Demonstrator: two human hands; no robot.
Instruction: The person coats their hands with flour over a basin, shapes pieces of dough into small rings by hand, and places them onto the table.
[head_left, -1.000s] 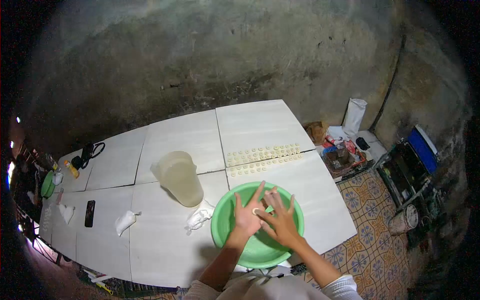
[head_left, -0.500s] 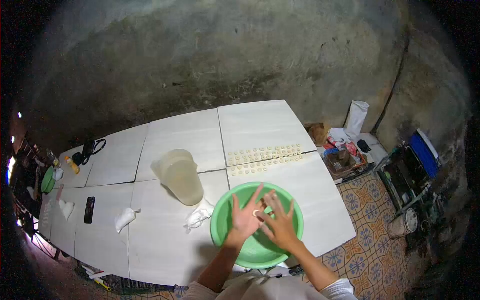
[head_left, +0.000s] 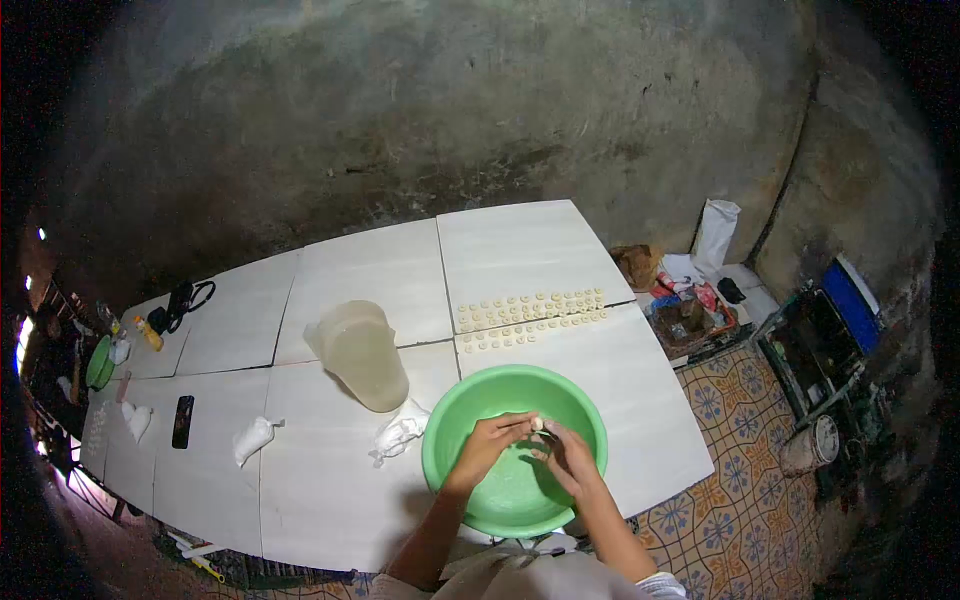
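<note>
Over the green basin [head_left: 440, 430], both hands meet around a small pale dough piece [head_left: 537, 424]. My left hand [head_left: 490, 445] has its fingers together, their tips against the piece. My right hand [head_left: 568, 458] pinches the same piece from the other side, thumb and fingers bent. Beyond the basin, several rows of small pale rings [head_left: 530, 309] lie on the white table [head_left: 350, 500]. A translucent pitcher [head_left: 362, 355] of cloudy liquid stands left of the basin, with a crumpled white plastic bag [head_left: 400, 432] beside it.
Farther left on the table are a white bag [head_left: 255, 438], a black phone [head_left: 183, 422], another white bag [head_left: 136, 420], a black cable [head_left: 190, 302] and a yellow bottle [head_left: 149, 334]. A cluttered crate [head_left: 690, 320] stands at the right, near a white bucket [head_left: 812, 443].
The small piece was on my open left palm under my right fingers. My left hand has turned and closed its fingers, and the piece is now raised between both hands' fingertips.
</note>
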